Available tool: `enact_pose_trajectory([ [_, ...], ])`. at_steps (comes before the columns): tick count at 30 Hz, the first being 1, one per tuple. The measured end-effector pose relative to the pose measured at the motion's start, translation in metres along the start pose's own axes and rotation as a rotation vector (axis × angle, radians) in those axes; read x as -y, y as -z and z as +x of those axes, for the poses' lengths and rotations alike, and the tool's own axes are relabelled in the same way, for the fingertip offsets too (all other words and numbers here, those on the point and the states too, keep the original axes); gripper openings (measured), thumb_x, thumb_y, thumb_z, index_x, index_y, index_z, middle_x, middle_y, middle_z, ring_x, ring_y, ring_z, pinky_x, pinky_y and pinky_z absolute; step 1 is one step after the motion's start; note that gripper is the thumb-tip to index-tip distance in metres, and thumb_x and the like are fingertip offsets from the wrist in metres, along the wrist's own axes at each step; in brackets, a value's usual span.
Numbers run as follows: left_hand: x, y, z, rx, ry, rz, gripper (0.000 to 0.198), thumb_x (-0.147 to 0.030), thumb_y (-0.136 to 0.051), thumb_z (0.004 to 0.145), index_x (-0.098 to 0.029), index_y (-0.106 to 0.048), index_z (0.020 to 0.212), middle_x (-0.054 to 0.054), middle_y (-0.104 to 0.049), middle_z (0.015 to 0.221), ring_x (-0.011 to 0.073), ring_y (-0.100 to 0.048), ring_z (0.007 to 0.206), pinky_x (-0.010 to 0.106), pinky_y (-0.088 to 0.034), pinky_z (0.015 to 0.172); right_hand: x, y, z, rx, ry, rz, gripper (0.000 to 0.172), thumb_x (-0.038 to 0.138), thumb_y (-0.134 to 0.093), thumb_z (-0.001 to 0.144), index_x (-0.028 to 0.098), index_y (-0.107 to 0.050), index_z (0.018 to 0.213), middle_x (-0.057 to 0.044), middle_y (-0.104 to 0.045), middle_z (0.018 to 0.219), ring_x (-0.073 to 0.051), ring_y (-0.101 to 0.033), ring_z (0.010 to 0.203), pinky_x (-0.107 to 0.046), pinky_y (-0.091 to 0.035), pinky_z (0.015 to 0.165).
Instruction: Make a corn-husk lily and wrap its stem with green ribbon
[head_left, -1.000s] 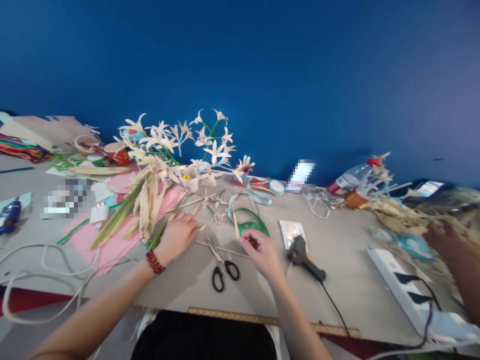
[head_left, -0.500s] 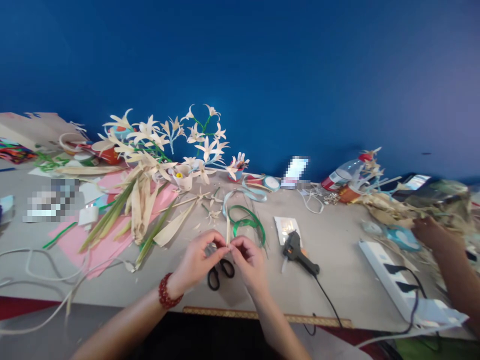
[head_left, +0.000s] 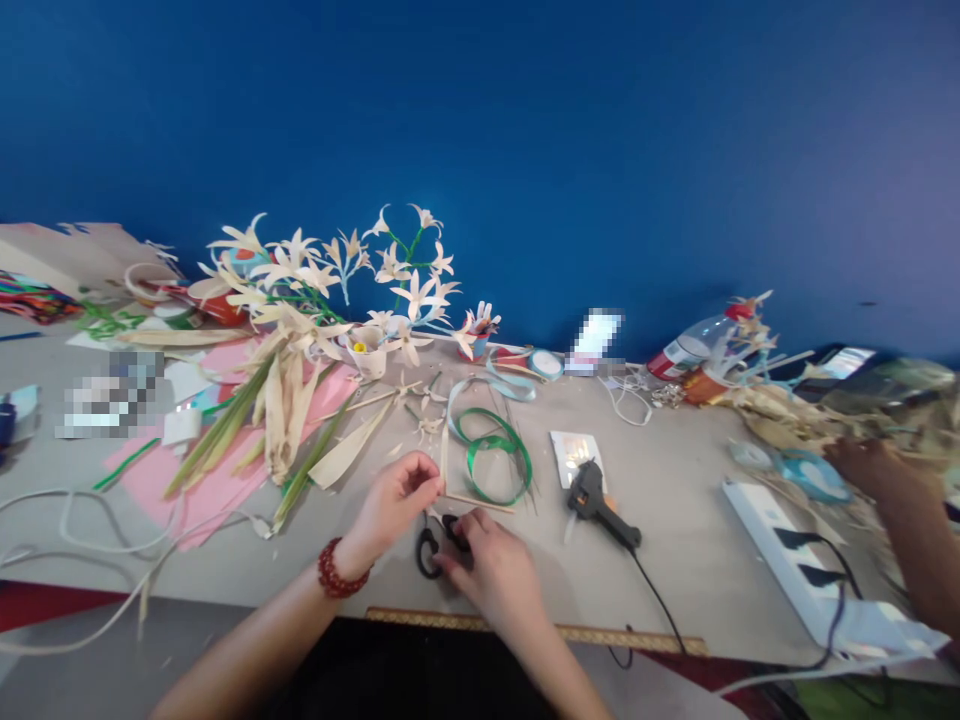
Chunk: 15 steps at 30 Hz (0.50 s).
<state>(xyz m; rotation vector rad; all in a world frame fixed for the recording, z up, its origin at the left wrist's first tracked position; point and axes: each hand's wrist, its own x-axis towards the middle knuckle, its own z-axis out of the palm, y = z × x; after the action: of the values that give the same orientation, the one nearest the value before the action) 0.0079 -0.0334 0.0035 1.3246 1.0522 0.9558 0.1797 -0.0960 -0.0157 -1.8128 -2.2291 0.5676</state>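
My left hand (head_left: 401,500), with a red bead bracelet on its wrist, is closed in a pinch on a narrow pale husk strip (head_left: 445,455) that stands up from its fingertips. A thin pale strip (head_left: 484,504) extends to the right beside these fingers. Below, my right hand (head_left: 495,565) has its thumb and fingers around the black handles of the scissors (head_left: 427,556); the blades are mostly hidden by my left hand. Just beyond both hands lie loops of green ribbon (head_left: 525,455) and a flat husk piece (head_left: 349,450).
A glue gun (head_left: 600,505) with its cord lies to the right, by a white power strip (head_left: 772,555). Husk flowers (head_left: 416,295) stand at the back. Husks on pink paper (head_left: 161,500) spread leftward. Another person's hand (head_left: 874,475) is at the far right.
My right hand has left the pale strip and moved down to the scissors' handles. My left hand has shifted slightly up and left, still pinching the strip.
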Motion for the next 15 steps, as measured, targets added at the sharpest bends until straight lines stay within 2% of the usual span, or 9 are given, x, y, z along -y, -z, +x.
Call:
enact_pose_trajectory([
  [2,-0.002,-0.001,0.001,-0.008,0.016,-0.046,0.012,-0.027,-0.059,0.085,-0.017,-0.055,0.079,-0.002,-0.057,0.070,0.0128,-0.051,0.066,0.025,-0.042,0.064,0.002,-0.004,-0.003,0.015,-0.003,-0.078,0.025,0.036,-0.070,0.080,0.020,-0.062,0.097,-0.007,-0.067,0.098,-0.023,-0.065,0.079,-0.027,-0.041,0.064],
  [5,-0.009,0.002,0.000,-0.040,-0.005,-0.073,0.011,-0.026,-0.061,0.083,-0.018,-0.055,0.078,-0.003,-0.055,0.069,0.0121,-0.051,0.066,0.024,-0.041,0.065,0.007,-0.005,-0.002,0.012,-0.050,-0.118,0.018,0.031,-0.066,0.081,0.019,-0.062,0.094,-0.008,-0.069,0.094,-0.022,-0.065,0.078,-0.027,-0.041,0.063],
  [9,-0.015,0.009,-0.003,-0.056,0.001,-0.131,0.015,-0.027,-0.062,0.082,-0.018,-0.054,0.075,-0.003,-0.056,0.067,0.0120,-0.052,0.065,0.025,-0.042,0.067,0.007,0.002,-0.001,-0.009,-0.125,-0.026,0.010,0.025,-0.064,0.077,0.019,-0.063,0.085,-0.006,-0.070,0.084,-0.020,-0.064,0.070,-0.026,-0.038,0.059],
  [12,-0.014,0.012,-0.005,-0.057,0.041,-0.168,0.015,-0.027,-0.067,0.080,-0.018,-0.056,0.078,-0.003,-0.058,0.068,0.0118,-0.054,0.064,0.025,-0.043,0.066,-0.004,0.006,-0.003,0.018,-0.190,0.179,0.003,0.023,-0.062,0.075,0.020,-0.060,0.076,-0.003,-0.067,0.071,-0.018,-0.063,0.063,-0.025,-0.037,0.057],
  [15,-0.011,0.011,-0.005,-0.021,0.073,-0.228,0.022,-0.026,-0.071,0.077,-0.018,-0.060,0.094,-0.002,-0.061,0.075,0.0115,-0.056,0.065,0.026,-0.045,0.067,-0.023,0.008,-0.008,0.145,-0.278,0.606,0.008,0.028,-0.059,0.078,0.020,-0.056,0.077,0.000,-0.063,0.064,-0.016,-0.061,0.055,-0.024,-0.039,0.051],
])
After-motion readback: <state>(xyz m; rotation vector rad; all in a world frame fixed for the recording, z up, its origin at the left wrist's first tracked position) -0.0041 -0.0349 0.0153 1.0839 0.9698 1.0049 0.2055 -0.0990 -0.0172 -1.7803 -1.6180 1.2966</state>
